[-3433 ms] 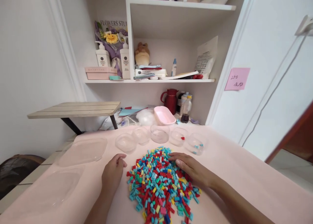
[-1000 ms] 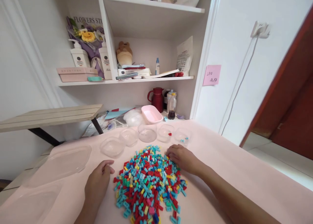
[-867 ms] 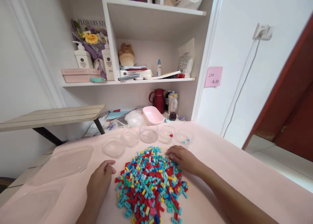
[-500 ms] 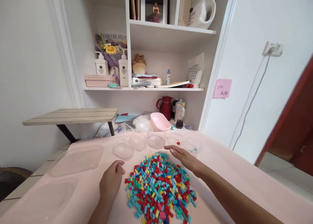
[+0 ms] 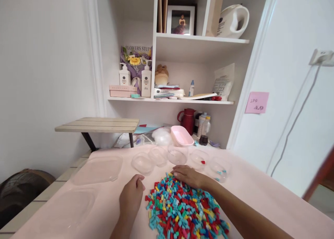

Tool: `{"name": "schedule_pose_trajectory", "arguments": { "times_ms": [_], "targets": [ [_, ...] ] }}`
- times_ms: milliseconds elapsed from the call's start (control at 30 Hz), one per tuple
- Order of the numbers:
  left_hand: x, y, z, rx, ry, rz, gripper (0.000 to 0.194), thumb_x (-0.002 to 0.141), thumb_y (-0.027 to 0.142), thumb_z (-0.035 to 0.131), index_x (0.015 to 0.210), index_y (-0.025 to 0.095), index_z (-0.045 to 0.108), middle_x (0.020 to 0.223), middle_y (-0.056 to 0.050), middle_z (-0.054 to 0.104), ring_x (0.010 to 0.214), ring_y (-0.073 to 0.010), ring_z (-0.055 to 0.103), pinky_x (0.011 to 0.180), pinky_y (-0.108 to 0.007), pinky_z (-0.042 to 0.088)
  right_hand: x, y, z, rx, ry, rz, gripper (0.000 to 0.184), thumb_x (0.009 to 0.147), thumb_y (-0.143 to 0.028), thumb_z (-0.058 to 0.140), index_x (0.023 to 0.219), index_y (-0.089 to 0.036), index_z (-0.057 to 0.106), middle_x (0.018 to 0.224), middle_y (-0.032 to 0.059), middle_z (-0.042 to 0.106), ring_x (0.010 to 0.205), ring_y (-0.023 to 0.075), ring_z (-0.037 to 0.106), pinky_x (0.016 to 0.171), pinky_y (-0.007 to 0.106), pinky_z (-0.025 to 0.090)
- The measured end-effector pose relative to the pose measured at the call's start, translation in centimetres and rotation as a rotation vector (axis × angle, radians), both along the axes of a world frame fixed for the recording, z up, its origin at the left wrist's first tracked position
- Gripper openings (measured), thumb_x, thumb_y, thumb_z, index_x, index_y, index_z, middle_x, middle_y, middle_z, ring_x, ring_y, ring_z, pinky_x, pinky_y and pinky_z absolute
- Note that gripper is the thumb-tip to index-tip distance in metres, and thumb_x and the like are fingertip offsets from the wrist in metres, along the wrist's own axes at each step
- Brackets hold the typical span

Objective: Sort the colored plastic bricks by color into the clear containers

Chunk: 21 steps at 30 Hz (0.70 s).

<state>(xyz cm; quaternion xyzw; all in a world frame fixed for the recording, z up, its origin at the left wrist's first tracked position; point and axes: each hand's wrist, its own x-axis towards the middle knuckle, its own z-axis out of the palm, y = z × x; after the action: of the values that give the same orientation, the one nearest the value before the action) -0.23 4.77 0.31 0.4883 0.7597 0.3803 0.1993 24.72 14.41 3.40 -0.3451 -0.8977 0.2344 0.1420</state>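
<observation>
A heap of small toy building bricks point(image 5: 180, 207), mostly light blue and red with some yellow and green, lies on the pink tabletop point(image 5: 109, 188). My right hand point(image 5: 189, 175) rests palm down at the heap's far edge, fingers stretched out; whatever is beneath the palm is hidden. To the left of the heap is my left hand point(image 5: 132, 192), its fingers curled in and nothing visible in them. Behind the heap stand clear plastic bowls: one bowl point(image 5: 199, 159) with a red brick in it, and another bowl point(image 5: 220, 169) with several light blue bricks.
Several more clear containers sit around, including a round bowl point(image 5: 177, 155) and a large tray point(image 5: 97, 169) on the left. Farther back are a pink basin point(image 5: 182, 135), a red jug point(image 5: 187, 121) and a bottle point(image 5: 205, 131). A slatted wooden stand point(image 5: 97, 124) is at the left.
My right hand has come down and left onto the far edge of the brick heap. My left hand stays curled beside the heap. The camera view has shifted left and slightly up.
</observation>
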Motion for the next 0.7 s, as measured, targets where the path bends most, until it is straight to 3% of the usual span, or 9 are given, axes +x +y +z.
{"name": "schedule_pose_trajectory", "arguments": {
  "times_ms": [267,400,567,700],
  "targets": [
    [0.0,0.0,-0.2,-0.003,0.002,0.002,0.028,0.082,0.025,0.039,0.093,0.03,0.065,0.078,0.005,0.073,0.074,-0.0158,0.066,0.062,-0.023,0.041,2.0,-5.4,3.2,-0.13,0.134,0.08,0.046,0.092,-0.056,0.036,0.112,-0.028,0.066,0.123,0.0043,0.061,0.115,0.025,0.053,0.103,0.04,0.039],
    [-0.1,0.0,-0.1,-0.015,0.006,0.002,0.029,0.081,0.025,0.039,0.095,0.029,0.064,0.079,0.004,0.073,0.07,-0.0154,0.066,0.059,-0.023,0.04,4.3,-7.3,3.5,-0.245,0.26,0.04,0.039,0.09,-0.054,0.044,0.109,-0.03,0.067,0.13,0.0031,0.056,0.124,0.0263,0.047,0.107,0.042,0.034],
    [-0.2,0.3,0.0,-0.023,0.02,-0.015,0.029,0.081,0.025,0.039,0.094,0.028,0.064,0.078,0.004,0.072,0.07,-0.0159,0.065,0.06,-0.024,0.041,6.3,-5.4,2.3,-0.327,0.488,-0.311,0.044,0.087,-0.057,0.046,0.117,-0.029,0.062,0.133,0.0056,0.055,0.126,0.0302,0.045,0.103,0.049,0.037],
    [-0.4,0.4,-0.1,-0.013,0.027,-0.025,0.028,0.081,0.026,0.039,0.094,0.027,0.064,0.077,0.004,0.072,0.073,-0.0163,0.065,0.062,-0.024,0.042,5.6,-2.9,1.2,-0.392,0.422,-0.339,0.05,0.086,-0.058,0.046,0.123,-0.028,0.058,0.135,0.0059,0.053,0.127,0.0296,0.045,0.101,0.049,0.038]
  ]
}}
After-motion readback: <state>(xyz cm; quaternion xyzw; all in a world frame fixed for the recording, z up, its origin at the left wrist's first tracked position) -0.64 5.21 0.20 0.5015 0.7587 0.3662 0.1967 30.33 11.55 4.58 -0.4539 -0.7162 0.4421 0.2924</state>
